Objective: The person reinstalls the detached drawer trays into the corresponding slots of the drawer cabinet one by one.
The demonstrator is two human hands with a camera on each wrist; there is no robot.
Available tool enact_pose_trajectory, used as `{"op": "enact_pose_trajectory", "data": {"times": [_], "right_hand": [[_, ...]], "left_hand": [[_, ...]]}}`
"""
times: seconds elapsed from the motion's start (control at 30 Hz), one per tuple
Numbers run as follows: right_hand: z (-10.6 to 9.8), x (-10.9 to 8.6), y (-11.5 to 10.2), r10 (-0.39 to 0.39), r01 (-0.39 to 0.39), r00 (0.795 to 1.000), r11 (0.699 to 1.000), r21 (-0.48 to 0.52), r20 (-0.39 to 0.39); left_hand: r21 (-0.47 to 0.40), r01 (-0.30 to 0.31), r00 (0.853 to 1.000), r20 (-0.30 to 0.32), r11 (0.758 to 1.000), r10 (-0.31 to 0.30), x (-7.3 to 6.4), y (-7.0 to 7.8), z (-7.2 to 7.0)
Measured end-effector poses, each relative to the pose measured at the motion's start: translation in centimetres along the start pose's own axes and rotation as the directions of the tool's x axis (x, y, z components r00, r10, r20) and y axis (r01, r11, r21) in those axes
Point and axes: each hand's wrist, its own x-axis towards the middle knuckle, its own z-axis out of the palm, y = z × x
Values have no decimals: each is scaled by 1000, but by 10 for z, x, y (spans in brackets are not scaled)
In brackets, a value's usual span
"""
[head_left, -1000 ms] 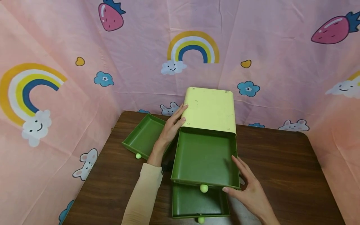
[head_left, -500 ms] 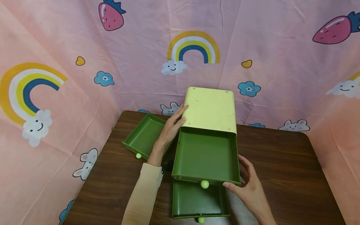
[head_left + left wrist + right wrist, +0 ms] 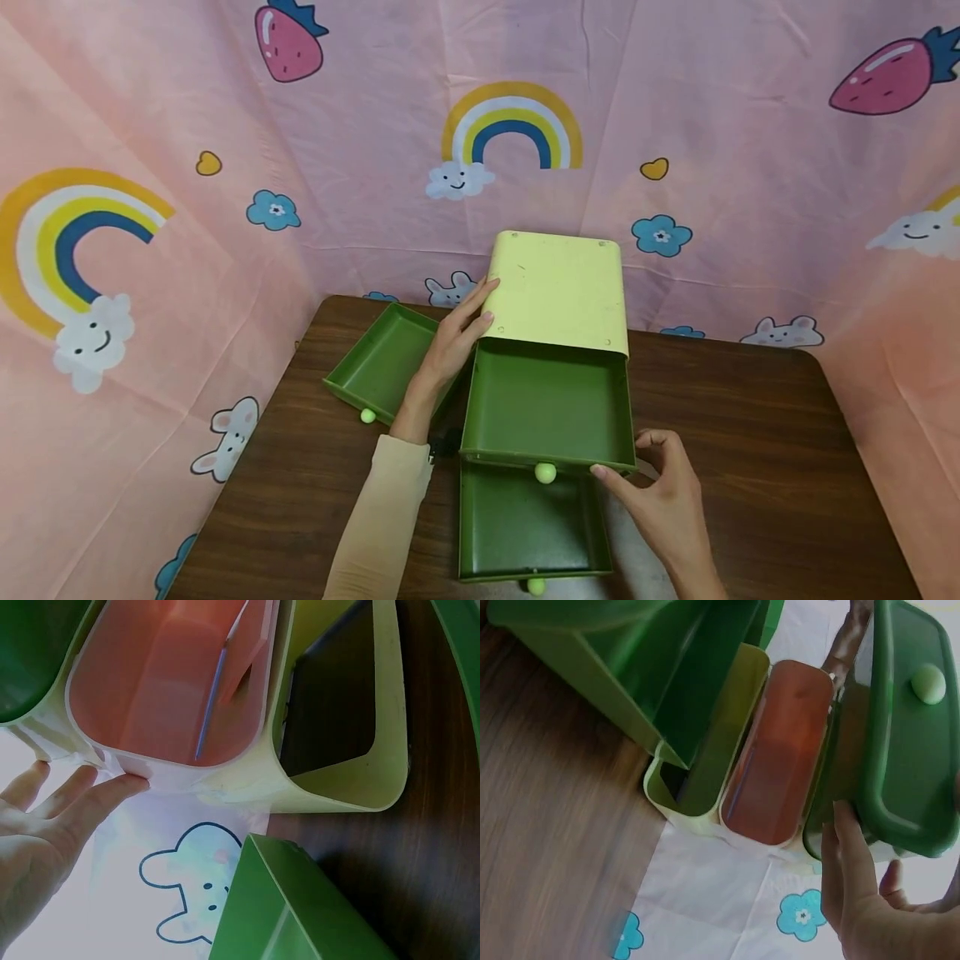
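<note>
A pale yellow drawer unit (image 3: 557, 292) stands at the back of the table, its top green drawer (image 3: 551, 408) partly pulled out. The left hand (image 3: 450, 342) rests on the unit's left side with fingers extended. The right hand (image 3: 663, 492) grips the drawer's front right corner, thumb on the front face and fingers along the outer side. A light green knob (image 3: 545, 473) sits mid-front. Below the top tier, a pink compartment (image 3: 172, 682) is open at the front, with a yellow compartment (image 3: 390, 784) under it. A second green drawer (image 3: 532, 533) lies lower, in front.
Another green drawer (image 3: 386, 358) sits at an angle on the brown table (image 3: 750, 450), left of the unit and beside the left forearm. A patterned pink cloth (image 3: 375, 208) hangs behind and at both sides.
The top drawer has slid farther back into the unit. The right hand moved with it, its fingers shifting from over the drawer's rim to outside its right wall. The left hand stays put.
</note>
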Motion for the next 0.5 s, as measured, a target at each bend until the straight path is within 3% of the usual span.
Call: {"op": "enact_pose_trajectory", "data": {"times": [0.13,0.5], "right_hand": [[5,1,2,-36,36,998,999,-8,-47],[6,4,-1,-75,80,994,994,67,-86]], "left_hand": [[5,6,1000,11,1000,-6,-1,1,0],[-4,2,1000,5,1000,-2,-1,0,0]]}}
